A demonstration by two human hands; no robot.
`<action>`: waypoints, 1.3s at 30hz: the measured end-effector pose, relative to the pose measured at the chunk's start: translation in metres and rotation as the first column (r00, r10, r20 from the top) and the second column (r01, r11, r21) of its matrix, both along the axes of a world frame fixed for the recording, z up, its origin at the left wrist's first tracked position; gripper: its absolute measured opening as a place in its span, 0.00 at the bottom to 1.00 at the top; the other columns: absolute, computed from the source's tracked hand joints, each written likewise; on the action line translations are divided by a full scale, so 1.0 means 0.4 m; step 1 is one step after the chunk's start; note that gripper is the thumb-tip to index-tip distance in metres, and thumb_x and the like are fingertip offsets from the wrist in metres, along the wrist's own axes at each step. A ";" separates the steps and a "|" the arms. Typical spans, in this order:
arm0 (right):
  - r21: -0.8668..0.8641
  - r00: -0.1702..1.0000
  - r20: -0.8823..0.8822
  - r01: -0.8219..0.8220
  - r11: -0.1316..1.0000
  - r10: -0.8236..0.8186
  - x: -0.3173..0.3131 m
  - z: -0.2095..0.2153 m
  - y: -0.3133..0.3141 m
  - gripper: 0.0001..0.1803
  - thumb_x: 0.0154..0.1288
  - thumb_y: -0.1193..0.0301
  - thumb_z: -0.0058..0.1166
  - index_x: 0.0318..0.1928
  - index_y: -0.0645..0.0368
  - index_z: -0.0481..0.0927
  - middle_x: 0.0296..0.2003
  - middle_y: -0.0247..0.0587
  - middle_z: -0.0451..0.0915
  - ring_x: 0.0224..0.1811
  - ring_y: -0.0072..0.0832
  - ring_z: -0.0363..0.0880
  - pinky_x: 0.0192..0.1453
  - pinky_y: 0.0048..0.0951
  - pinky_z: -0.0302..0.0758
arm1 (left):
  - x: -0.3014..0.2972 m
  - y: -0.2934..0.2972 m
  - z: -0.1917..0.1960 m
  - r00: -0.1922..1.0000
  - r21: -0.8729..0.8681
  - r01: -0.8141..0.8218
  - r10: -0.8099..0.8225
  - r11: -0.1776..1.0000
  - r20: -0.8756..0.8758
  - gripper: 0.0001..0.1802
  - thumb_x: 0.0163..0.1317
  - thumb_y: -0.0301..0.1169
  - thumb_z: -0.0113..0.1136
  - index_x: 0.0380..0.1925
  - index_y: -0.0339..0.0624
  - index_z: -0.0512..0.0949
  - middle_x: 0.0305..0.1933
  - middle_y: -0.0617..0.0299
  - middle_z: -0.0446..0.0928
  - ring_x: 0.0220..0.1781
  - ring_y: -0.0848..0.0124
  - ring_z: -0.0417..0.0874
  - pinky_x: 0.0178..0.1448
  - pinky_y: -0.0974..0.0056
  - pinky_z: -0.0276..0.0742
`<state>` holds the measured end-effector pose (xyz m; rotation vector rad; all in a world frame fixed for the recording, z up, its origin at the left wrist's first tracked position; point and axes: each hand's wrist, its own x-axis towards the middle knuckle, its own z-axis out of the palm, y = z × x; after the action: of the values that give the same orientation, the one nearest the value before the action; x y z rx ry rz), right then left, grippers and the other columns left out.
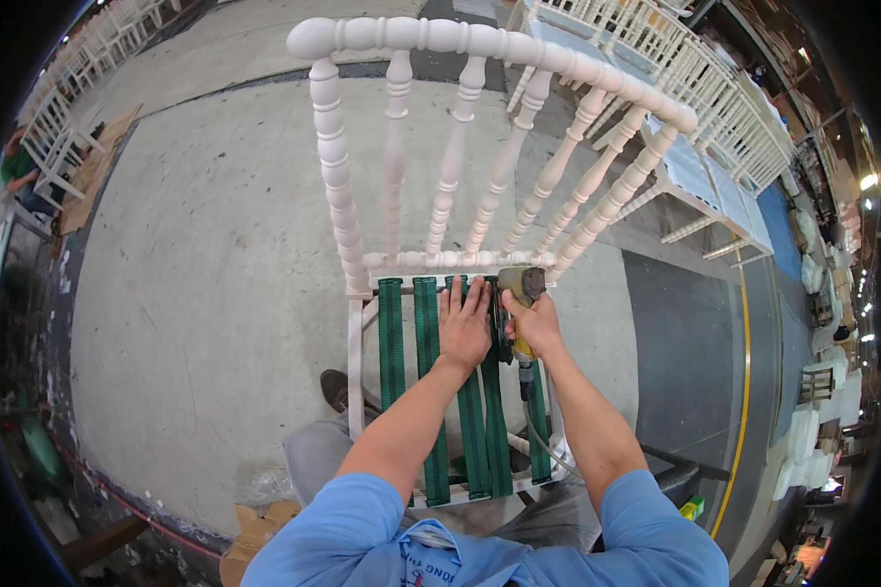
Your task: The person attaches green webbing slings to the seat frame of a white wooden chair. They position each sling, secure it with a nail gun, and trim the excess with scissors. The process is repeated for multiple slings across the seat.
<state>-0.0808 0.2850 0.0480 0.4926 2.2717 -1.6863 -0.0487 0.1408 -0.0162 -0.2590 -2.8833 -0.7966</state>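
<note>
A: Status of hands?

B: Left hand (463, 328) flat, fingers spread, pinning green webbing straps (431, 391) on the white chair's seat frame (355, 362). Right hand (533, 323) clamped on a yellow staple gun (521, 293), nose at the back rail (450, 260).

A: Advice?

B: Keep the strap taut, gun square to the rail, fingers clear of the nose. Air hose (538, 440) trails back. Other white chairs (724, 108) stand beyond.
</note>
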 end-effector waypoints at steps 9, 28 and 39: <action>-0.052 1.000 -0.014 -0.014 0.999 0.013 0.008 0.007 -0.015 0.16 0.76 0.61 0.67 0.41 0.64 0.83 0.29 0.37 0.84 0.16 0.23 0.76 0.19 0.28 0.72 | 0.002 -0.006 -0.026 0.998 0.162 -0.045 0.052 0.986 -0.041 0.35 0.72 0.33 0.56 0.78 0.38 0.67 0.84 0.53 0.61 0.87 0.44 0.53 0.88 0.37 0.48; -0.067 0.995 -0.020 -0.095 0.993 0.094 0.003 -0.001 -0.048 0.14 0.76 0.64 0.66 0.42 0.64 0.83 0.32 0.37 0.83 0.16 0.23 0.75 0.18 0.28 0.71 | 0.000 -0.006 -0.041 0.995 0.289 -0.073 0.091 0.954 -0.050 0.27 0.69 0.28 0.54 0.68 0.30 0.75 0.81 0.49 0.64 0.87 0.45 0.56 0.87 0.36 0.51; -0.072 0.997 0.014 -0.080 0.994 0.082 0.007 0.014 -0.055 0.15 0.74 0.63 0.69 0.42 0.63 0.82 0.26 0.34 0.81 0.15 0.22 0.75 0.18 0.29 0.71 | -0.007 -0.014 -0.039 0.994 0.298 -0.082 0.098 0.951 -0.041 0.26 0.69 0.27 0.54 0.66 0.30 0.76 0.80 0.49 0.65 0.86 0.44 0.57 0.87 0.36 0.52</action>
<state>-0.0779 0.2631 0.0538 0.3919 2.1803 -1.7105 -0.0514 0.1351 -0.0320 -0.1118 -2.6542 -1.1658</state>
